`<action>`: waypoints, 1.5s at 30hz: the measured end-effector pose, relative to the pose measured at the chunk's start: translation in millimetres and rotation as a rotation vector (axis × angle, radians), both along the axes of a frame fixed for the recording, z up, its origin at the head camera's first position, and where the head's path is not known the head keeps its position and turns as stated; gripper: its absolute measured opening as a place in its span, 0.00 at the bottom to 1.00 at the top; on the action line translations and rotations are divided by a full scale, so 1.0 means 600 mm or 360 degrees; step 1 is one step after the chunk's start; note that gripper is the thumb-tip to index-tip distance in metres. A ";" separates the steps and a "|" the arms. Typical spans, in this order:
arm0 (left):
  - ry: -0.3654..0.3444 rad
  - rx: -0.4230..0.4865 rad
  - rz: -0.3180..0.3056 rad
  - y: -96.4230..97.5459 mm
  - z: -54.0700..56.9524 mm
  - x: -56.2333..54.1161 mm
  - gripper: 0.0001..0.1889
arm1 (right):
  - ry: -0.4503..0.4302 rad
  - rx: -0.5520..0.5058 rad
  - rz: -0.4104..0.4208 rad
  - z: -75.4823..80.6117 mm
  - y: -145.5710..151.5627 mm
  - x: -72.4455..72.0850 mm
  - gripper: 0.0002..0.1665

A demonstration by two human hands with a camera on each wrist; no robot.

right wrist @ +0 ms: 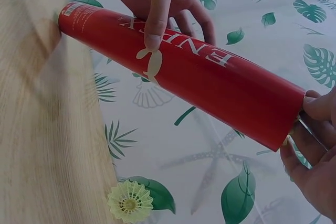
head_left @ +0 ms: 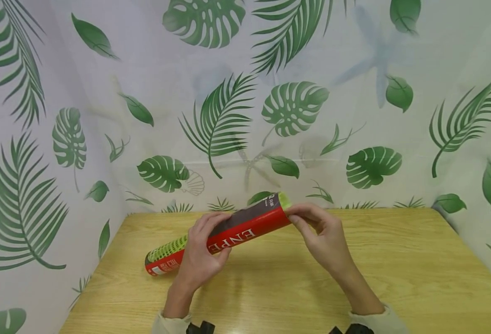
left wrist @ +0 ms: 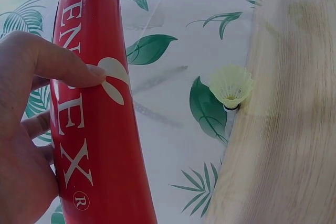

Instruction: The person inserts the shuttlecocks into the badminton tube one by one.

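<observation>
A red and dark grey shuttlecock tube (head_left: 249, 227) is held slanted above the wooden table, its right end raised. Around its middle my left hand (head_left: 201, 250) grips it, the thumb lying along the red side. Yellow-green shuttlecocks (head_left: 168, 249) show through the tube's side near the low left end. At the raised mouth, my right hand (head_left: 322, 234) pinches with thumb and fingers at the yellow-green edge of a shuttlecock (head_left: 285, 200); most of it is hidden inside. Another yellow shuttlecock (left wrist: 231, 87) stands cork down near the table's far edge, out of sight in the head view.
The wooden table (head_left: 396, 269) reaches to a white leaf-print cloth (head_left: 341, 125) behind it and on both sides. The tube's low left end is close to the tabletop; whether it touches, I cannot tell.
</observation>
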State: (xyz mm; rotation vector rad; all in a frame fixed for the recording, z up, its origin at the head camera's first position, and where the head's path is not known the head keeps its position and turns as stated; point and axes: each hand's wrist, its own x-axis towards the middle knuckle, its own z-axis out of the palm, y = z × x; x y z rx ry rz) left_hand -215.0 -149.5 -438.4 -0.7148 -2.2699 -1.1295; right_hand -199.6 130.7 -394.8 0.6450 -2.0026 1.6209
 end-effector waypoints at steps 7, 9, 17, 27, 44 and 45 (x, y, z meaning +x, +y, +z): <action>-0.0007 0.0005 0.0002 -0.003 0.000 0.000 0.35 | -0.0018 -0.0011 0.0078 -0.003 -0.001 -0.003 0.11; -0.0010 0.0005 0.0004 -0.003 0.000 0.000 0.35 | -0.0030 -0.0007 0.0097 -0.002 -0.001 -0.003 0.11; 0.0002 -0.0002 0.0005 -0.006 0.001 -0.002 0.35 | -0.0057 0.0055 0.0148 0.000 -0.001 -0.006 0.11; 0.0025 -0.0012 0.0018 -0.014 -0.002 -0.010 0.37 | -0.0059 -0.0007 0.0190 0.000 -0.002 -0.014 0.13; -0.0022 0.0025 0.0119 -0.060 0.006 -0.033 0.37 | -0.0397 -0.0069 -0.0024 -0.096 0.000 -0.097 0.16; -0.0025 0.0031 0.0122 -0.062 0.007 -0.033 0.38 | -0.0428 -0.0060 -0.0034 -0.103 -0.002 -0.102 0.16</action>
